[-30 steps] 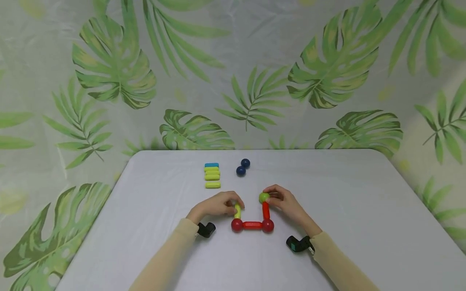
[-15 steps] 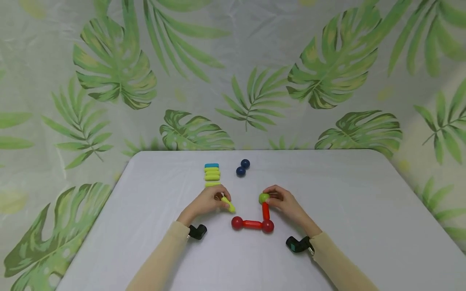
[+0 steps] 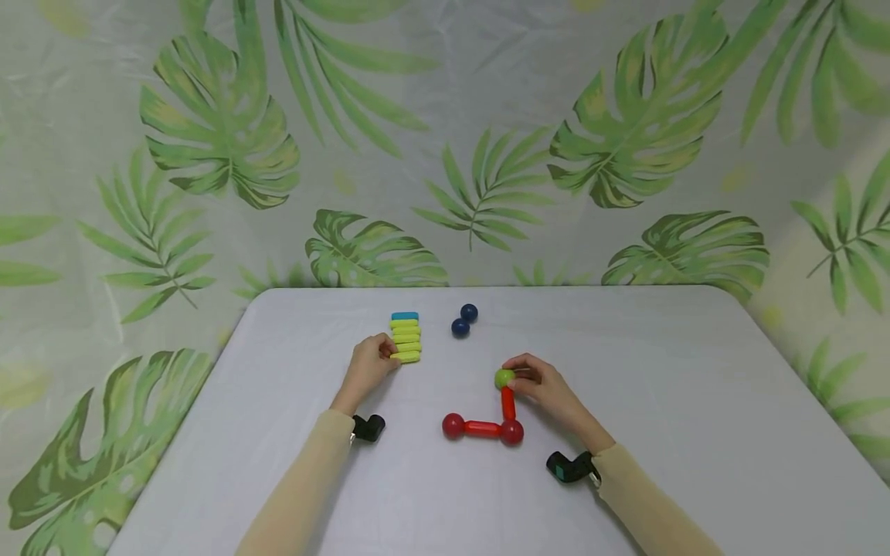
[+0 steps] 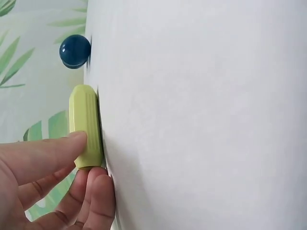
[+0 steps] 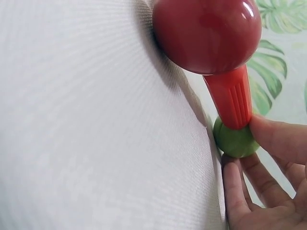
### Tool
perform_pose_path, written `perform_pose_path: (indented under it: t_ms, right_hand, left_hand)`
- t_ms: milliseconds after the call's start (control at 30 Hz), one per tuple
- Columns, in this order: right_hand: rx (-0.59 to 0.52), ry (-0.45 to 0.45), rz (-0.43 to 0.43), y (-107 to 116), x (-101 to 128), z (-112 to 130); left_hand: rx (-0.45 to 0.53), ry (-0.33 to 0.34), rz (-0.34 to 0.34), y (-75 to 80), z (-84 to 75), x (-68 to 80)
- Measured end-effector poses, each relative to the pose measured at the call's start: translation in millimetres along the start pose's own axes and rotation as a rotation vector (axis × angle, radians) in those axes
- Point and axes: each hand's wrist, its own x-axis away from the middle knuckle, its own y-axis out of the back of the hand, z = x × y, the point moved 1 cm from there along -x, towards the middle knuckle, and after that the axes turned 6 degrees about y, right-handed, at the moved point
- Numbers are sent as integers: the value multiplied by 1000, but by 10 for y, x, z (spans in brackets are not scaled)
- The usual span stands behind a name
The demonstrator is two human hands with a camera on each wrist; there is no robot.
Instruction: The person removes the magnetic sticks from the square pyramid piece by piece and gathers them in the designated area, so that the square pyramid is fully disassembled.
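**A:** What has your left hand [image 3: 371,361] got hold of?

**B:** A ribbed yellow-green stick [image 3: 407,357]; your thumb and curled fingers pinch its left end, and it lies at the near end of the stack of sticks [image 3: 405,330], whose far stick is blue; two dark blue balls [image 3: 463,320] sit just right of that stack.

**A:** And further right?

**B:** A red ball [image 3: 453,425] joined by a red stick [image 3: 482,428] to a second red ball [image 3: 512,432]; an upright red stick [image 3: 508,401] runs from it away from you to a green ball [image 3: 504,378]; your right hand [image 3: 545,388] pinches that green ball, fingers curled round it.
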Motion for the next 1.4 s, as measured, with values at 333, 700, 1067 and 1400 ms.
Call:
perform_pose_path:
  t_ms: [333, 700, 1067, 1400]
  right_hand:
    - [23, 11, -18, -11, -43, -285]
    - [12, 9, -8, 14, -34, -166]
    - [8, 4, -18, 7, -39, -266]
    - [-13, -23, 2, 12, -25, -174]
  left_hand:
    - [-25, -204, 308, -58, -245, 220]
    - [-249, -487, 686, -479, -617, 612]
    - [87, -303, 395, -354, -635, 168]
    - [211, -77, 85, -405, -660, -617]
